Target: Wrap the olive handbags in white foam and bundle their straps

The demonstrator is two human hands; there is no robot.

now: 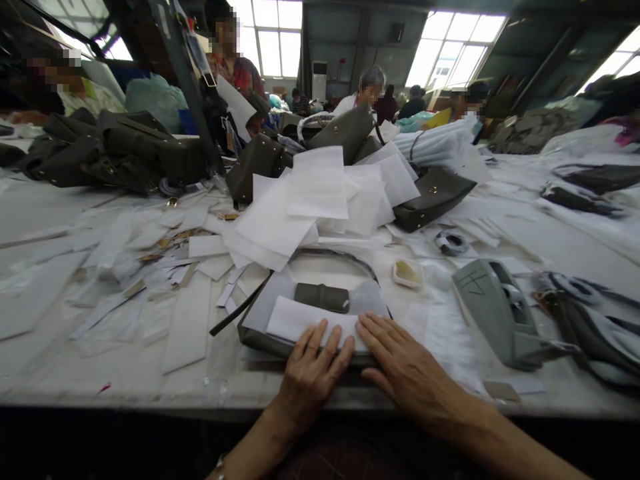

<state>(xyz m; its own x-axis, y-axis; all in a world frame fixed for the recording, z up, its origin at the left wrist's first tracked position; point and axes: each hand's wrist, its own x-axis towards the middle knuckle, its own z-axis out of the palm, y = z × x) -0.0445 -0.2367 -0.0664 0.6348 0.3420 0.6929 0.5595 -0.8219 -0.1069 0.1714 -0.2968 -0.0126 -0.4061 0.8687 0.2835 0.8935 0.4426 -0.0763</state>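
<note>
Faces a long white tabletop (150, 397), strewn on the left with pale offcuts and strips. Has at its far left a dark olive-grey heap of soft bags (150, 147) with small gold-coloured studs. Has straight ahead a loose, fanned pile of thin white rectangular sheets (317, 180), with more dark bags behind.

Has close in front, lying near the table's front edge, a dark olive-grey flat-lying bag (260, 342), with thin translucent white wrap over part of its upper face and a slim dark handle (340, 254) arching out at the far side. Has well to the right of it a grey-green wedge-shaped tape dispenser (475, 293) with black handwritten marks.

Lays the left hand (310, 373) over the bag's near part, fingers stretched out and slightly spread. Sets the right hand (400, 363) just beside, fingers almost together, thumb apart. Grips nothing with either; rests the fingertips on a long white rectangular strip (295, 323) across the bag. Cannot tell the pressure of the fingers.

Has just beyond the strip a dark rectangular flap-like piece (320, 297) with a raised middle band. Has farther right a small dark wrapped coil (451, 243) and, nearer the bag, a little pale plastic dish (407, 273) holding something yellowish.
</note>
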